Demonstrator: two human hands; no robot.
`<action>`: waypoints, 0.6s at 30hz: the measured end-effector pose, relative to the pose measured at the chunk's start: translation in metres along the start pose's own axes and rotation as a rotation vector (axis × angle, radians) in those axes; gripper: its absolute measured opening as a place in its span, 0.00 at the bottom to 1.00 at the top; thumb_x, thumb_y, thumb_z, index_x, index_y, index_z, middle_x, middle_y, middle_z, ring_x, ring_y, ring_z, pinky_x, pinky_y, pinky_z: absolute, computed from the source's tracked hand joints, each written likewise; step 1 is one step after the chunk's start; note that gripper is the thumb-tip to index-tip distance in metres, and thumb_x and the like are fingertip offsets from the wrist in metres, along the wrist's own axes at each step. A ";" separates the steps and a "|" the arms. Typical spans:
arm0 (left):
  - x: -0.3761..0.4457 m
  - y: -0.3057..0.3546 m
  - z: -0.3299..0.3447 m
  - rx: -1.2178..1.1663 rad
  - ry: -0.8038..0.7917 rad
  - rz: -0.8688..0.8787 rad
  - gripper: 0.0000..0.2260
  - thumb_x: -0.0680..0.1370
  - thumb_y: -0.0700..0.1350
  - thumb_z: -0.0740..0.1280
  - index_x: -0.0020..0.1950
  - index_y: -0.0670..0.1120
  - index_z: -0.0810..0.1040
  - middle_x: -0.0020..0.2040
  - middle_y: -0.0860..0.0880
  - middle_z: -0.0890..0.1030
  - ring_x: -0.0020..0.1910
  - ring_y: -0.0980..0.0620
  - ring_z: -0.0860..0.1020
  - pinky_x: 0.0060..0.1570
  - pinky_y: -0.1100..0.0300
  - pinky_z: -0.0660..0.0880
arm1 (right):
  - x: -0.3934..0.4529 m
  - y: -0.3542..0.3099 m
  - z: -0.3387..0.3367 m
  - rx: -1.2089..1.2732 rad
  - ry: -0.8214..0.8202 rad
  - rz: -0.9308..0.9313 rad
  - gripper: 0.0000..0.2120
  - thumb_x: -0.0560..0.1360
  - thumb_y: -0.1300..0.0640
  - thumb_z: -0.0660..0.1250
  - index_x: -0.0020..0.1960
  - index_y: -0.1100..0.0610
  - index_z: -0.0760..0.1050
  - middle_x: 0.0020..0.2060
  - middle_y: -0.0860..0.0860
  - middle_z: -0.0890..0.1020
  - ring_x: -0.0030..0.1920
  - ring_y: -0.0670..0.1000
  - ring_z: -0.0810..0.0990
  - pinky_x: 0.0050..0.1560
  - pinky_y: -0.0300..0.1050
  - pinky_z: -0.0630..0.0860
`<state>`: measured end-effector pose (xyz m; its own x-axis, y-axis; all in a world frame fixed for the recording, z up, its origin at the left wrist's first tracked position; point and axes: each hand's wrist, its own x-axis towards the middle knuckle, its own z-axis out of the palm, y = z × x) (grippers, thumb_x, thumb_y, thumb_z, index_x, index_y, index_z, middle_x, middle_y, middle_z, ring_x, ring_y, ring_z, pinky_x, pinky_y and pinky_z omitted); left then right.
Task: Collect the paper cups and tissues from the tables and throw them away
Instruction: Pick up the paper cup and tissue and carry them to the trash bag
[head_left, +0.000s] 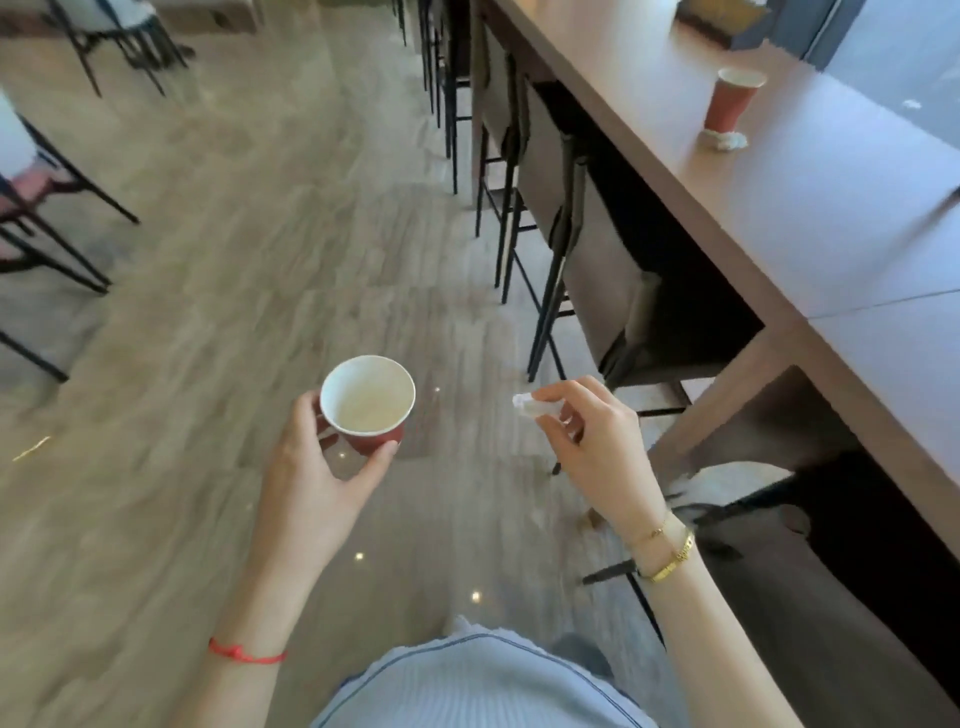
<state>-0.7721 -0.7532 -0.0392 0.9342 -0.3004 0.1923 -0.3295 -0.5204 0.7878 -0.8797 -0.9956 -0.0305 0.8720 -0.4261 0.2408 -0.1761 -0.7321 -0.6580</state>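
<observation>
Our left hand (317, 467) grips one red paper cup (368, 402), our right hand (592, 441) pinches a crumpled tissue (530, 406), while another cup (730, 98) and tissue (724, 139) wait on the far-right table (831, 218).

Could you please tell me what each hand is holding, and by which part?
The left hand grips the red paper cup round its lower wall; the right hand pinches a crumpled white tissue at one end.

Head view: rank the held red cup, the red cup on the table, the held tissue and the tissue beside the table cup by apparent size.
1. Held red cup, though nearness inflates it.
2. Red cup on the table.
3. Held tissue and table tissue: too alike, and the right hand hides part of one.
</observation>
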 end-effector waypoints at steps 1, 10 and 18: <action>0.003 -0.013 -0.014 0.021 0.034 -0.024 0.28 0.67 0.50 0.78 0.61 0.55 0.67 0.57 0.54 0.78 0.53 0.56 0.79 0.46 0.66 0.70 | 0.011 -0.010 0.015 0.010 -0.028 -0.030 0.10 0.74 0.62 0.69 0.55 0.55 0.78 0.46 0.44 0.76 0.40 0.39 0.74 0.43 0.25 0.71; 0.014 -0.092 -0.110 0.087 0.337 -0.272 0.26 0.67 0.52 0.77 0.56 0.58 0.65 0.56 0.55 0.78 0.53 0.57 0.79 0.48 0.66 0.71 | 0.105 -0.098 0.138 0.072 -0.302 -0.281 0.09 0.74 0.62 0.70 0.53 0.54 0.80 0.44 0.46 0.78 0.39 0.42 0.75 0.43 0.28 0.71; 0.052 -0.165 -0.171 0.139 0.574 -0.471 0.26 0.66 0.50 0.78 0.58 0.53 0.69 0.56 0.55 0.80 0.52 0.59 0.79 0.44 0.76 0.69 | 0.198 -0.181 0.264 0.142 -0.516 -0.498 0.09 0.72 0.65 0.70 0.52 0.56 0.80 0.45 0.46 0.78 0.39 0.45 0.76 0.43 0.30 0.72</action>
<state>-0.6462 -0.5461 -0.0590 0.8926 0.4222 0.1579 0.1436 -0.5985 0.7882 -0.5543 -0.8072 -0.0523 0.9437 0.2693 0.1920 0.3277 -0.6827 -0.6531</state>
